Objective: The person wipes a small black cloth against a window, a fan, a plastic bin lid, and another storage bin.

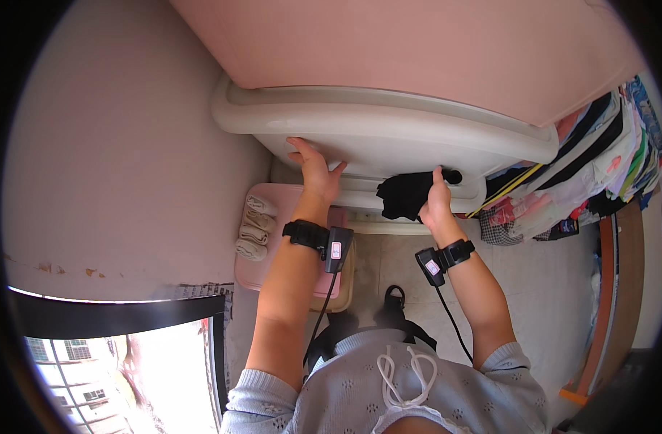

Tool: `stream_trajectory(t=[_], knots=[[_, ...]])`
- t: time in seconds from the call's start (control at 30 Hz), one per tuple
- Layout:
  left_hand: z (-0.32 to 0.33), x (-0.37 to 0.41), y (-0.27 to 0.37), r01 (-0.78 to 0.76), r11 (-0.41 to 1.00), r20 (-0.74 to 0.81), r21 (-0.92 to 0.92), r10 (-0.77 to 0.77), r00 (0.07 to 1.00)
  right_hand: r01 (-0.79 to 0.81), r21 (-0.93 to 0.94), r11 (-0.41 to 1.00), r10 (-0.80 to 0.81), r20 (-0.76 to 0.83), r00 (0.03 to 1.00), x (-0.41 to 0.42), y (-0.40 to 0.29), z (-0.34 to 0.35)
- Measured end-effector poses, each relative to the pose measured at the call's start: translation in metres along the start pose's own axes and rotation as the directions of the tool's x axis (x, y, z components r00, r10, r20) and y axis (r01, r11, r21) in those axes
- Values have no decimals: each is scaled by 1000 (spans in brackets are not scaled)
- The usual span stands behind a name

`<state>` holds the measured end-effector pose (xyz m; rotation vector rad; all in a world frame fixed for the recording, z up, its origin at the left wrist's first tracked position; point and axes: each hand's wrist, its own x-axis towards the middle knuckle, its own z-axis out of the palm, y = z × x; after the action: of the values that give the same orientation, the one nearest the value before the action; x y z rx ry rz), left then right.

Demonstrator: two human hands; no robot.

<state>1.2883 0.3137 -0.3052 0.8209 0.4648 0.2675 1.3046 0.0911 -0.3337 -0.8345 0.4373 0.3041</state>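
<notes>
My left hand is spread, its fingertips touching the white footboard or end panel below the thick rounded rim, with nothing held. In my right hand is a black cloth garment, gripped near its edge and hanging against the same panel; part of it bunches behind the fingers. Several rolled, pale socks lie in a row on a pink lid, to the left of my left forearm. Both wrists wear black straps with cabled devices.
Hanging clothes crowd the right side. A pink surface rises above the white rim. At lower left is a window with a black frame. Beyond my feet, tiled floor shows, and a brown wooden edge runs down the right.
</notes>
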Motion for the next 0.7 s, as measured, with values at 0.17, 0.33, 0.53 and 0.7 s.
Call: stream_trajectory(t=[0.17, 0.33, 0.53, 0.7], knots=[[-4, 0, -3, 1, 1000, 47, -23, 0, 999, 10, -37, 999, -13, -66, 998, -13, -4, -8], [-2, -3, -5, 15, 998, -50, -54, -18, 999, 117, -107, 987, -113, 45, 993, -41, -8, -8], [-8, -2, -6, 44, 998, -3, -52, -45, 999, 272, -272, 923, -258, 84, 962, -56, -11, -10], [-17, -38, -16, 2, 995, -73, -101, -9, 997, 390, -312, 866, -341, 202, 918, -73, 8, -14]])
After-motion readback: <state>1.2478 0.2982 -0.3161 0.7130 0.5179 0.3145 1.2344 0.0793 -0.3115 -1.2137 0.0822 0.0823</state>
